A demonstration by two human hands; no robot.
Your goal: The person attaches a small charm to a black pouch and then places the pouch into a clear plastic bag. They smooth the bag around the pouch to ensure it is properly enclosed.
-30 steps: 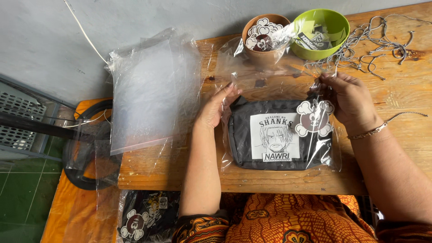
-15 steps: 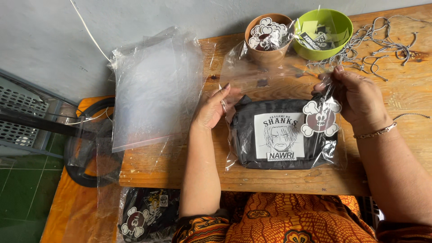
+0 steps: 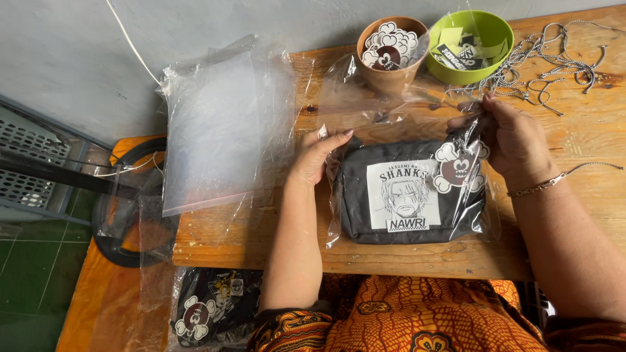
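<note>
On the wooden table (image 3: pixel 587 137), both hands (image 3: pixel 319 160) (image 3: pixel 515 140) flanking bagged pouch (image 3: pixel 411 195).

Right hand (image 3: pixel 515 140) now lifts off the black pouch (image 3: pixel 411 192), pinching the clear bag (image 3: pixel 404 107) mouth toward the green bowl (image 3: pixel 473 45); left hand (image 3: pixel 319 156) slides to the pouch's left edge.
</note>
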